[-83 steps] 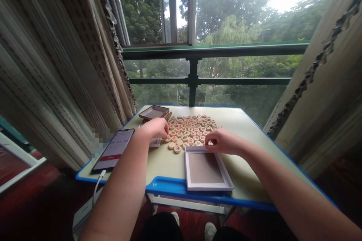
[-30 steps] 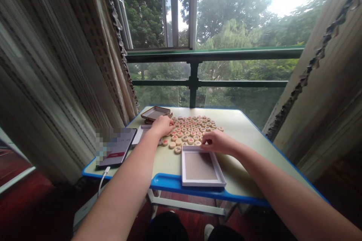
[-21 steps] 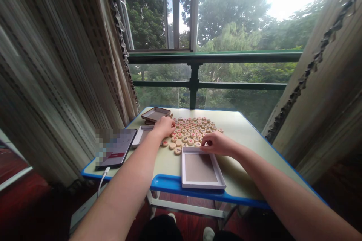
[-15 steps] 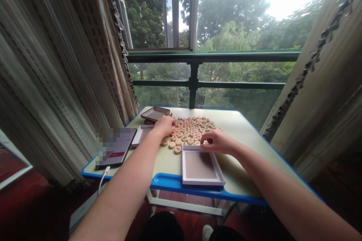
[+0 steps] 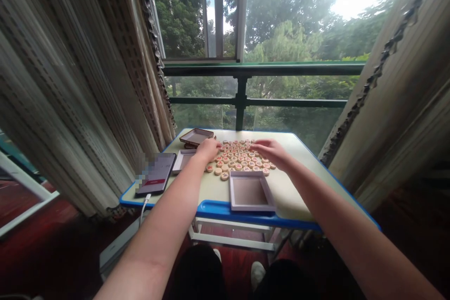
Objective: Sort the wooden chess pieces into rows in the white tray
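Many round wooden xiangqi pieces (image 5: 238, 167) with red and dark characters lie in a close cluster on the table. My left hand (image 5: 209, 149) rests at the cluster's left edge, fingers pointing right and touching or nearly touching the outer pieces; the back of the hand partly covers them. On the opposite side, my right hand (image 5: 270, 151) is over the far right pieces, thumb and fingers apart, with nothing visible in it. A shallow white box tray (image 5: 248, 207) sits in front of the pieces at the near edge.
Brown-rimmed box parts (image 5: 197, 137) are stacked at the back left, with another white tray (image 5: 180, 161) before them. A tablet (image 5: 160, 176) with a plugged-in white cable (image 5: 144, 204) lies at left. The table (image 5: 298, 187) has a blue edge; curtains and a railed window surround it.
My right hand has moved away from the white tray to the far right of the pieces, its fingers straighter. My left hand stays at the left edge. The view has shifted slightly.
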`<control>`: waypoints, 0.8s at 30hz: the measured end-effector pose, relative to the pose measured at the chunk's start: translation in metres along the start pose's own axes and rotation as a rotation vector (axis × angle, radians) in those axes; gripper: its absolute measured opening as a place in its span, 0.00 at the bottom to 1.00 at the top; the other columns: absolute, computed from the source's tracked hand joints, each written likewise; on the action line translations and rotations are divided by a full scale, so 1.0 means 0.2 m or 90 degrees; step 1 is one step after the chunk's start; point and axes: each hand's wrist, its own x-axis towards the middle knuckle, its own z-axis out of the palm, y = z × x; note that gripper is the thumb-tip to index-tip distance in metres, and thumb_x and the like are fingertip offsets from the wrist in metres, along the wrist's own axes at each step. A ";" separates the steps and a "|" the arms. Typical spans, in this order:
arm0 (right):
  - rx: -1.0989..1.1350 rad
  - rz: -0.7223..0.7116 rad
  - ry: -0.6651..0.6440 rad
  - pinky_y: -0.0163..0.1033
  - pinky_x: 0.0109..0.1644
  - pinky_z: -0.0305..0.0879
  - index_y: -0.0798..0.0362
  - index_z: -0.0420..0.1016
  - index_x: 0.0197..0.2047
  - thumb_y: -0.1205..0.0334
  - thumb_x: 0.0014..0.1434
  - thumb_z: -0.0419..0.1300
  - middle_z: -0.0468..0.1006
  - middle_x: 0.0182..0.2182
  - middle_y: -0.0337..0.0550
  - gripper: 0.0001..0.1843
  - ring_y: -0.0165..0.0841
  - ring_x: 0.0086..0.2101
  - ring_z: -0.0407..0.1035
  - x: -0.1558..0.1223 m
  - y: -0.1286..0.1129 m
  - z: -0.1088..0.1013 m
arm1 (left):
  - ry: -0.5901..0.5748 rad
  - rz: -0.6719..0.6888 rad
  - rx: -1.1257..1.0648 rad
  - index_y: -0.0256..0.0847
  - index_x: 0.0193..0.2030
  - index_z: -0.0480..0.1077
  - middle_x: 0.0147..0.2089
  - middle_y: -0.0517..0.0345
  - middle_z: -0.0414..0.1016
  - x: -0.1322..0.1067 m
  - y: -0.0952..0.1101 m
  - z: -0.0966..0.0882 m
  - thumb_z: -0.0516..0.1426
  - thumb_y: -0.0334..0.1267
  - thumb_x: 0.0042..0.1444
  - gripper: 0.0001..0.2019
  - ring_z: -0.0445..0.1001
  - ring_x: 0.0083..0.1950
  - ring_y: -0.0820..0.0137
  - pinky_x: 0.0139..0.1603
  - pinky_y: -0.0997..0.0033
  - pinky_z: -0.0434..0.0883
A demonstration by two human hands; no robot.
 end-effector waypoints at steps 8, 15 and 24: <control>-0.069 -0.088 0.121 0.33 0.27 0.56 0.58 0.76 0.31 0.45 0.50 0.58 0.71 0.22 0.41 0.21 0.28 0.24 0.61 0.02 0.08 0.14 | -0.057 0.089 -0.600 0.33 0.46 0.72 0.37 0.49 0.76 -0.04 0.14 0.00 0.56 0.41 0.54 0.16 0.73 0.30 0.72 0.25 0.76 0.68; -0.085 -0.107 0.146 0.34 0.31 0.64 0.56 0.74 0.38 0.50 0.48 0.63 0.76 0.36 0.47 0.20 0.28 0.27 0.67 0.04 0.19 0.18 | -0.149 0.078 -0.699 0.32 0.44 0.71 0.38 0.48 0.76 -0.12 0.23 -0.02 0.65 0.39 0.42 0.22 0.73 0.32 0.72 0.26 0.75 0.67; -0.063 -0.139 0.140 0.35 0.33 0.67 0.54 0.75 0.37 0.54 0.50 0.62 0.78 0.36 0.45 0.14 0.30 0.30 0.71 0.02 0.16 0.18 | -0.185 0.092 -0.740 0.34 0.43 0.71 0.39 0.51 0.74 -0.10 0.19 -0.05 0.67 0.40 0.38 0.24 0.72 0.33 0.73 0.30 0.75 0.66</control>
